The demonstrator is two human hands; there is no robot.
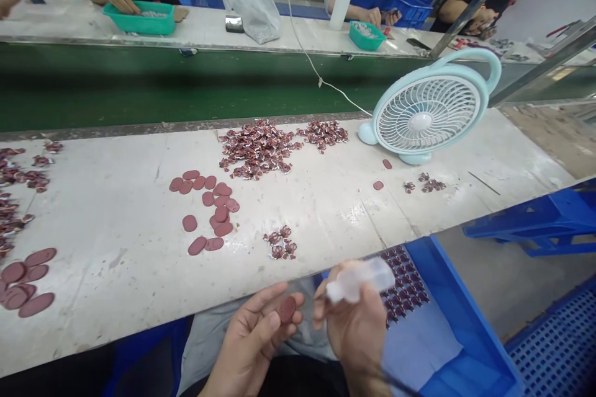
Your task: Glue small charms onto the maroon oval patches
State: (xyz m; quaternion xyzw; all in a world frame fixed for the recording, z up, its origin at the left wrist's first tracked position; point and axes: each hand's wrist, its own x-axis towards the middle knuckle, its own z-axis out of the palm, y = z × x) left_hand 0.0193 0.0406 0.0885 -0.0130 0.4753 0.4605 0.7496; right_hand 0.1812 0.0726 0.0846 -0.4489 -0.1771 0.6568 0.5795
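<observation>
My left hand [261, 335] holds a dark red oval disc [287, 309] between thumb and fingers, over my lap. To its right, my right hand [351, 316] grips a small translucent white bottle [361, 280], slightly blurred, its tip pointing left toward the disc. Bottle and disc are apart. Beyond my hands, a small cluster of dark red and white pieces [280, 242] lies near the table's front edge. More oval discs [221, 214] are scattered to the left of that cluster. Rows of similar small pieces [405, 288] rest on a sheet in a blue crate, partly behind my right hand.
The white table [139, 229] bears a pale blue fan [421, 121] at the right, with a white cord, and larger piles of pieces [258, 149]. The blue crate [484, 335] stands right of my lap. Several people work at the far bench [200, 34].
</observation>
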